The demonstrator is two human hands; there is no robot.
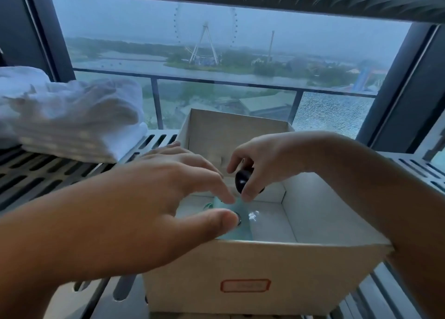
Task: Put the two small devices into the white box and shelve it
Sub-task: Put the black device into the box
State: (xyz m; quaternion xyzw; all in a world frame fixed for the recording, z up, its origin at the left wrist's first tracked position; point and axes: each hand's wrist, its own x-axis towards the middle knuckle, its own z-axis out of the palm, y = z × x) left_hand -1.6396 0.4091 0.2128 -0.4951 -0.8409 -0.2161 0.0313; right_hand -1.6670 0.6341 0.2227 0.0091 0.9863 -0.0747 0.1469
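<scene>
White box (252,268) — right hand (269,155) above, grip pinching black device (242,177); left hand (154,188) spread, grip slack.

Looks like a high-rise apartment or hotel room to me, right up against a big window (228,61) at 12 o'clock with a glass balcony railing (216,81) outside and a Ferris wheel (204,41) and a waterway far below. There's a slotted white shelf rack (159,138) set against the window, with a stack of folded white towels (69,121) on it at 10 o'clock. A white cardboard storage box (240,270) with a red label outline sits at 6 o'clock, so it reads as a home storage corner.
</scene>
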